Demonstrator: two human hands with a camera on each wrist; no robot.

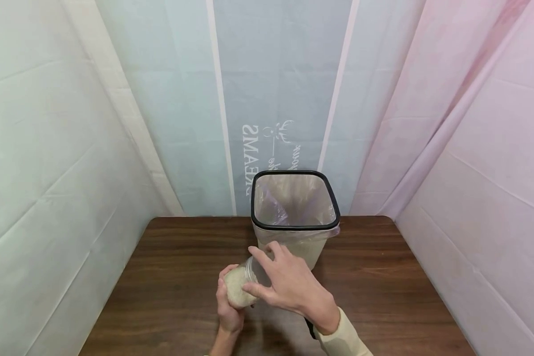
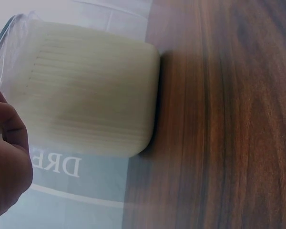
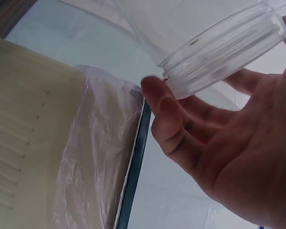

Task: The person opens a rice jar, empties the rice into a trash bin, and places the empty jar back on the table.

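Note:
A clear jar (image 1: 237,291) partly filled with pale, rice-like grains is tilted in front of the bin. My left hand (image 1: 229,311) grips its lower part, fingers wrapped round the side. At the mouth end, my right hand (image 1: 293,284) spans the clear lid (image 3: 229,52), thumb on one side and fingers on the other. The right wrist view shows fingertips (image 3: 155,90) at the lid's edge, with the palm facing it. In the left wrist view only part of the left hand (image 2: 9,157) appears, and the jar is mostly out of frame.
Just beyond my hands, a cream bin (image 1: 300,247) with a black rim (image 1: 295,228) and a clear plastic liner (image 3: 97,152) stands on the dark wooden table (image 1: 169,282). Fabric curtains (image 1: 285,74) enclose the back and both sides. A dark strap-like item (image 1: 310,328) shows by the right sleeve.

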